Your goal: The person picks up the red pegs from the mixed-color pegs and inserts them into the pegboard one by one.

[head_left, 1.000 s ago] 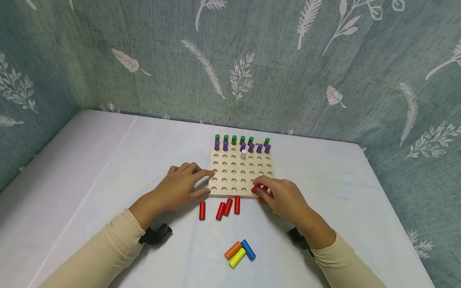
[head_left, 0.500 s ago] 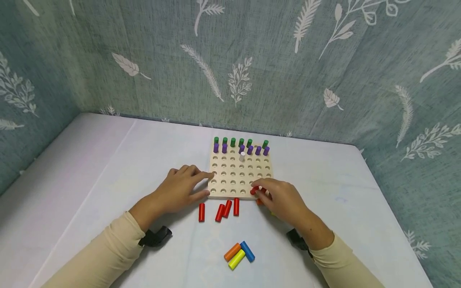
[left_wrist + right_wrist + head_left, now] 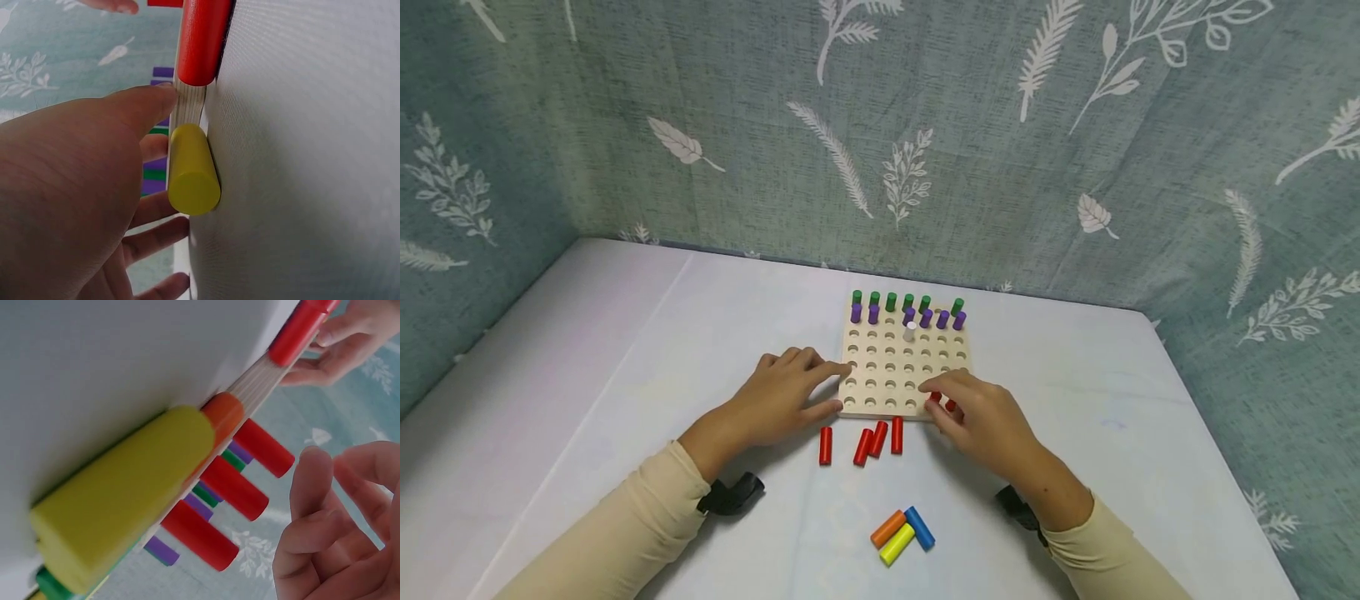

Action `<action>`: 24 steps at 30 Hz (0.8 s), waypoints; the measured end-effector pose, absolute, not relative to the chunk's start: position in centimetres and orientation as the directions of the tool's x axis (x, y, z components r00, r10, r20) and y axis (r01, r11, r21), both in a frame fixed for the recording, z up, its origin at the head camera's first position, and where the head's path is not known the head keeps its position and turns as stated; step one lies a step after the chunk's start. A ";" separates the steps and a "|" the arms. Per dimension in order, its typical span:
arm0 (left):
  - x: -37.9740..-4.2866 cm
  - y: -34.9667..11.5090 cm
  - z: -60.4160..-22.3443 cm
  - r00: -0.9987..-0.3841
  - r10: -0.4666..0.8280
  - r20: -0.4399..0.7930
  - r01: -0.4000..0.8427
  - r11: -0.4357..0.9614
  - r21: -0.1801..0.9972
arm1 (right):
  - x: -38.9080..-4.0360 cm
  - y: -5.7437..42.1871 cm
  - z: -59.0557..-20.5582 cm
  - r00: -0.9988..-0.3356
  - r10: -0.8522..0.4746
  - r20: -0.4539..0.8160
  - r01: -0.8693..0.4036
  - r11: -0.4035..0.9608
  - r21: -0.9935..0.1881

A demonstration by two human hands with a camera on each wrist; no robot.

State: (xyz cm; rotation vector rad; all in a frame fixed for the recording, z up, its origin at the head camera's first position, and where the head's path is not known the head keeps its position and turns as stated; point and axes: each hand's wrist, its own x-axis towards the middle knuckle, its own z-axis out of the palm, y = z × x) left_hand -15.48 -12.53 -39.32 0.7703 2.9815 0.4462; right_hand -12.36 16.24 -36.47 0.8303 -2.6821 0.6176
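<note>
A pale wooden pegboard [image 3: 861, 375] lies on the table, with green and purple pegs standing in its far rows and a white peg [image 3: 910, 332] in front of them. My left hand [image 3: 782, 396] touches the board's left side, its index finger and thumb at the edge. At the near right corner, my right hand [image 3: 985, 421] is close over red pegs [image 3: 936, 396] upright in the near row. From the right wrist, three such red pegs [image 3: 234, 487] show, and the fingers stand apart from them with nothing held.
Several loose red pegs [image 3: 897, 435] lie in front of the board. Nearer me are an orange peg [image 3: 888, 529], a yellow peg [image 3: 897, 545] and a blue peg [image 3: 920, 528]. Another yellow peg [image 3: 125, 497] and an orange one [image 3: 223, 415] lie by the board's near right edge.
The red peg that my right fingers pinched at a tilt now stands upright in the near row. Those fingers have let go of it. My left hand stays at the board's edge.
</note>
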 end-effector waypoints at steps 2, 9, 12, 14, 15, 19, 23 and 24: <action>-15.5 -12.5 -39.3 -0.876 0.480 0.044 0.472 0.835 0.282 | -12.4 16.0 -36.4 -0.796 -0.476 0.373 -0.591 0.742 -0.316; -15.6 -12.5 -39.5 -0.882 0.470 0.040 0.462 0.842 0.278 | -12.5 14.7 -36.2 -0.775 -0.502 0.384 -0.620 0.721 -0.309; -15.7 -12.3 -39.7 -0.881 0.471 0.042 0.463 0.841 0.278 | -12.4 14.4 -36.2 -0.780 -0.510 0.362 -0.618 0.718 -0.321; -15.7 -12.2 -39.7 -0.881 0.471 0.046 0.465 0.841 0.277 | -12.3 14.2 -36.2 -0.792 -0.509 0.338 -0.607 0.720 -0.337; -15.7 -12.2 -39.7 -0.881 0.471 0.046 0.465 0.841 0.277 | -12.3 14.2 -36.3 -0.797 -0.510 0.324 -0.602 0.721 -0.343; -15.5 -12.3 -39.7 -0.881 0.471 0.041 0.462 0.842 0.278 | -12.1 14.1 -36.6 -0.801 -0.530 0.277 -0.598 0.726 -0.339; -15.6 -12.4 -39.7 -0.878 0.475 0.053 0.470 0.838 0.276 | -12.0 14.0 -36.7 -0.798 -0.550 0.245 -0.602 0.735 -0.311; -15.7 -12.4 -39.6 -0.878 0.476 0.057 0.472 0.838 0.275 | -12.0 14.0 -36.7 -0.803 -0.550 0.231 -0.597 0.741 -0.308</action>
